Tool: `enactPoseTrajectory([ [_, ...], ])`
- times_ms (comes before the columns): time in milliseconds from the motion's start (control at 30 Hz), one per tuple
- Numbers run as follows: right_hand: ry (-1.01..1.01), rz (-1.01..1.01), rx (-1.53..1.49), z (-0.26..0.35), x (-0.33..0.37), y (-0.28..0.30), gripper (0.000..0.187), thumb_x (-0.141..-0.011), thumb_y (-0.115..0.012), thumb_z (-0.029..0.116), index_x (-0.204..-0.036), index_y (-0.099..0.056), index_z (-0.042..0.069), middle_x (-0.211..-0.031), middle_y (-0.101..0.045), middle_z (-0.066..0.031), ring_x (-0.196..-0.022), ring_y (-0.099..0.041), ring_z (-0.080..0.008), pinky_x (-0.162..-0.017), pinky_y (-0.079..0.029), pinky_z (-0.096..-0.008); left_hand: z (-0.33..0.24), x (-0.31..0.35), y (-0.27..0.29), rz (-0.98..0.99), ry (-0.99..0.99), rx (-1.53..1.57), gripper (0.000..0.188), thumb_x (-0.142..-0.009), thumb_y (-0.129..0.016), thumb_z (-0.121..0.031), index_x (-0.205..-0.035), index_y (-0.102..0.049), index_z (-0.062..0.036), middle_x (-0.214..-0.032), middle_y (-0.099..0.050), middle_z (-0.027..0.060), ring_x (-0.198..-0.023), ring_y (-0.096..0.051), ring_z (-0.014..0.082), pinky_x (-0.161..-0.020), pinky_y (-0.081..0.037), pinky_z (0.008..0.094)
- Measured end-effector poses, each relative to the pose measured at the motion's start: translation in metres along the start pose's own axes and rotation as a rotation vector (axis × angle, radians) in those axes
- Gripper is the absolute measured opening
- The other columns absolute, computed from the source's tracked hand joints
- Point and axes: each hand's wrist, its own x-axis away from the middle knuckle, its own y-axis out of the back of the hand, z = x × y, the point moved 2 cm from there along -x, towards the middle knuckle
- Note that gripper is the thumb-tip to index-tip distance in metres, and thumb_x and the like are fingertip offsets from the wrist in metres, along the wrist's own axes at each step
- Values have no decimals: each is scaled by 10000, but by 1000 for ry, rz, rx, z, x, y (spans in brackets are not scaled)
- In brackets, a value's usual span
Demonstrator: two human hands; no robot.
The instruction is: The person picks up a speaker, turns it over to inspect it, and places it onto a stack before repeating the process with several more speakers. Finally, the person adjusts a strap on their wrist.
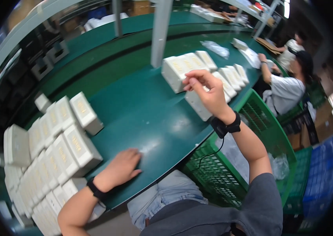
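My left hand lies palm down on the green tabletop, its fingers stretched out and nothing in it. Just left of it stand packed rows of white boxes with gold lettering. I hold my right hand over a second, smaller group of white boxes farther right. Its fingers are loosely bent and a little apart, and nothing shows between them. The right hand and forearm cover part of these boxes. Each wrist wears a black band, with a cable hanging from the right one.
A green crate with clear plastic inside stands by my right arm. A grey post rises behind the table. Clear plastic lies beyond the right boxes. Two people sit farther right. Blue crates are stacked at far right.
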Motion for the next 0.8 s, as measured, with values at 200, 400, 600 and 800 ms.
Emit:
enactPoseTrajectory([
  [200,107,285,-135,0,16,-130,220,-858,-546,23,-1074,-557,-13,-977,-629,-104,-858,-628,-166,-730,-504,-267,-33,-1,-9,-62,-342,74,374,-837,-574,-209,-1126,-498,16,-1116,-526,188,-1082,-497,322,-933,-386,392],
  [400,56,324,-106,8,-9,-219,306,-837,-576,80,-1133,-538,17,-1158,-559,-134,-967,-610,-262,-793,-503,-330,-27,2,-10,0,-338,33,266,-848,-552,-188,-1039,-518,-6,-1014,-540,141,-956,-536,291,-839,-418,387],
  [600,174,348,309,5,-27,-282,503,-823,-595,243,-1254,-443,33,-1207,-503,-221,-1004,-581,-362,-831,-487,-405,-20,-3,-2,-118,-407,63,223,-850,-543,-177,-1002,-521,-14,-947,-526,123,-877,-537,279,-774,-426,388],
  [800,-143,381,249,-22,-43,-286,662,-804,-570,298,-1351,-311,29,-1266,-433,-282,-1061,-543,-400,-856,-474,-441,-15,-8,-1,-245,-433,54,169,-818,-570,-170,-876,-524,-18,-876,-528,115,-834,-544,271,-738,-445,380],
])
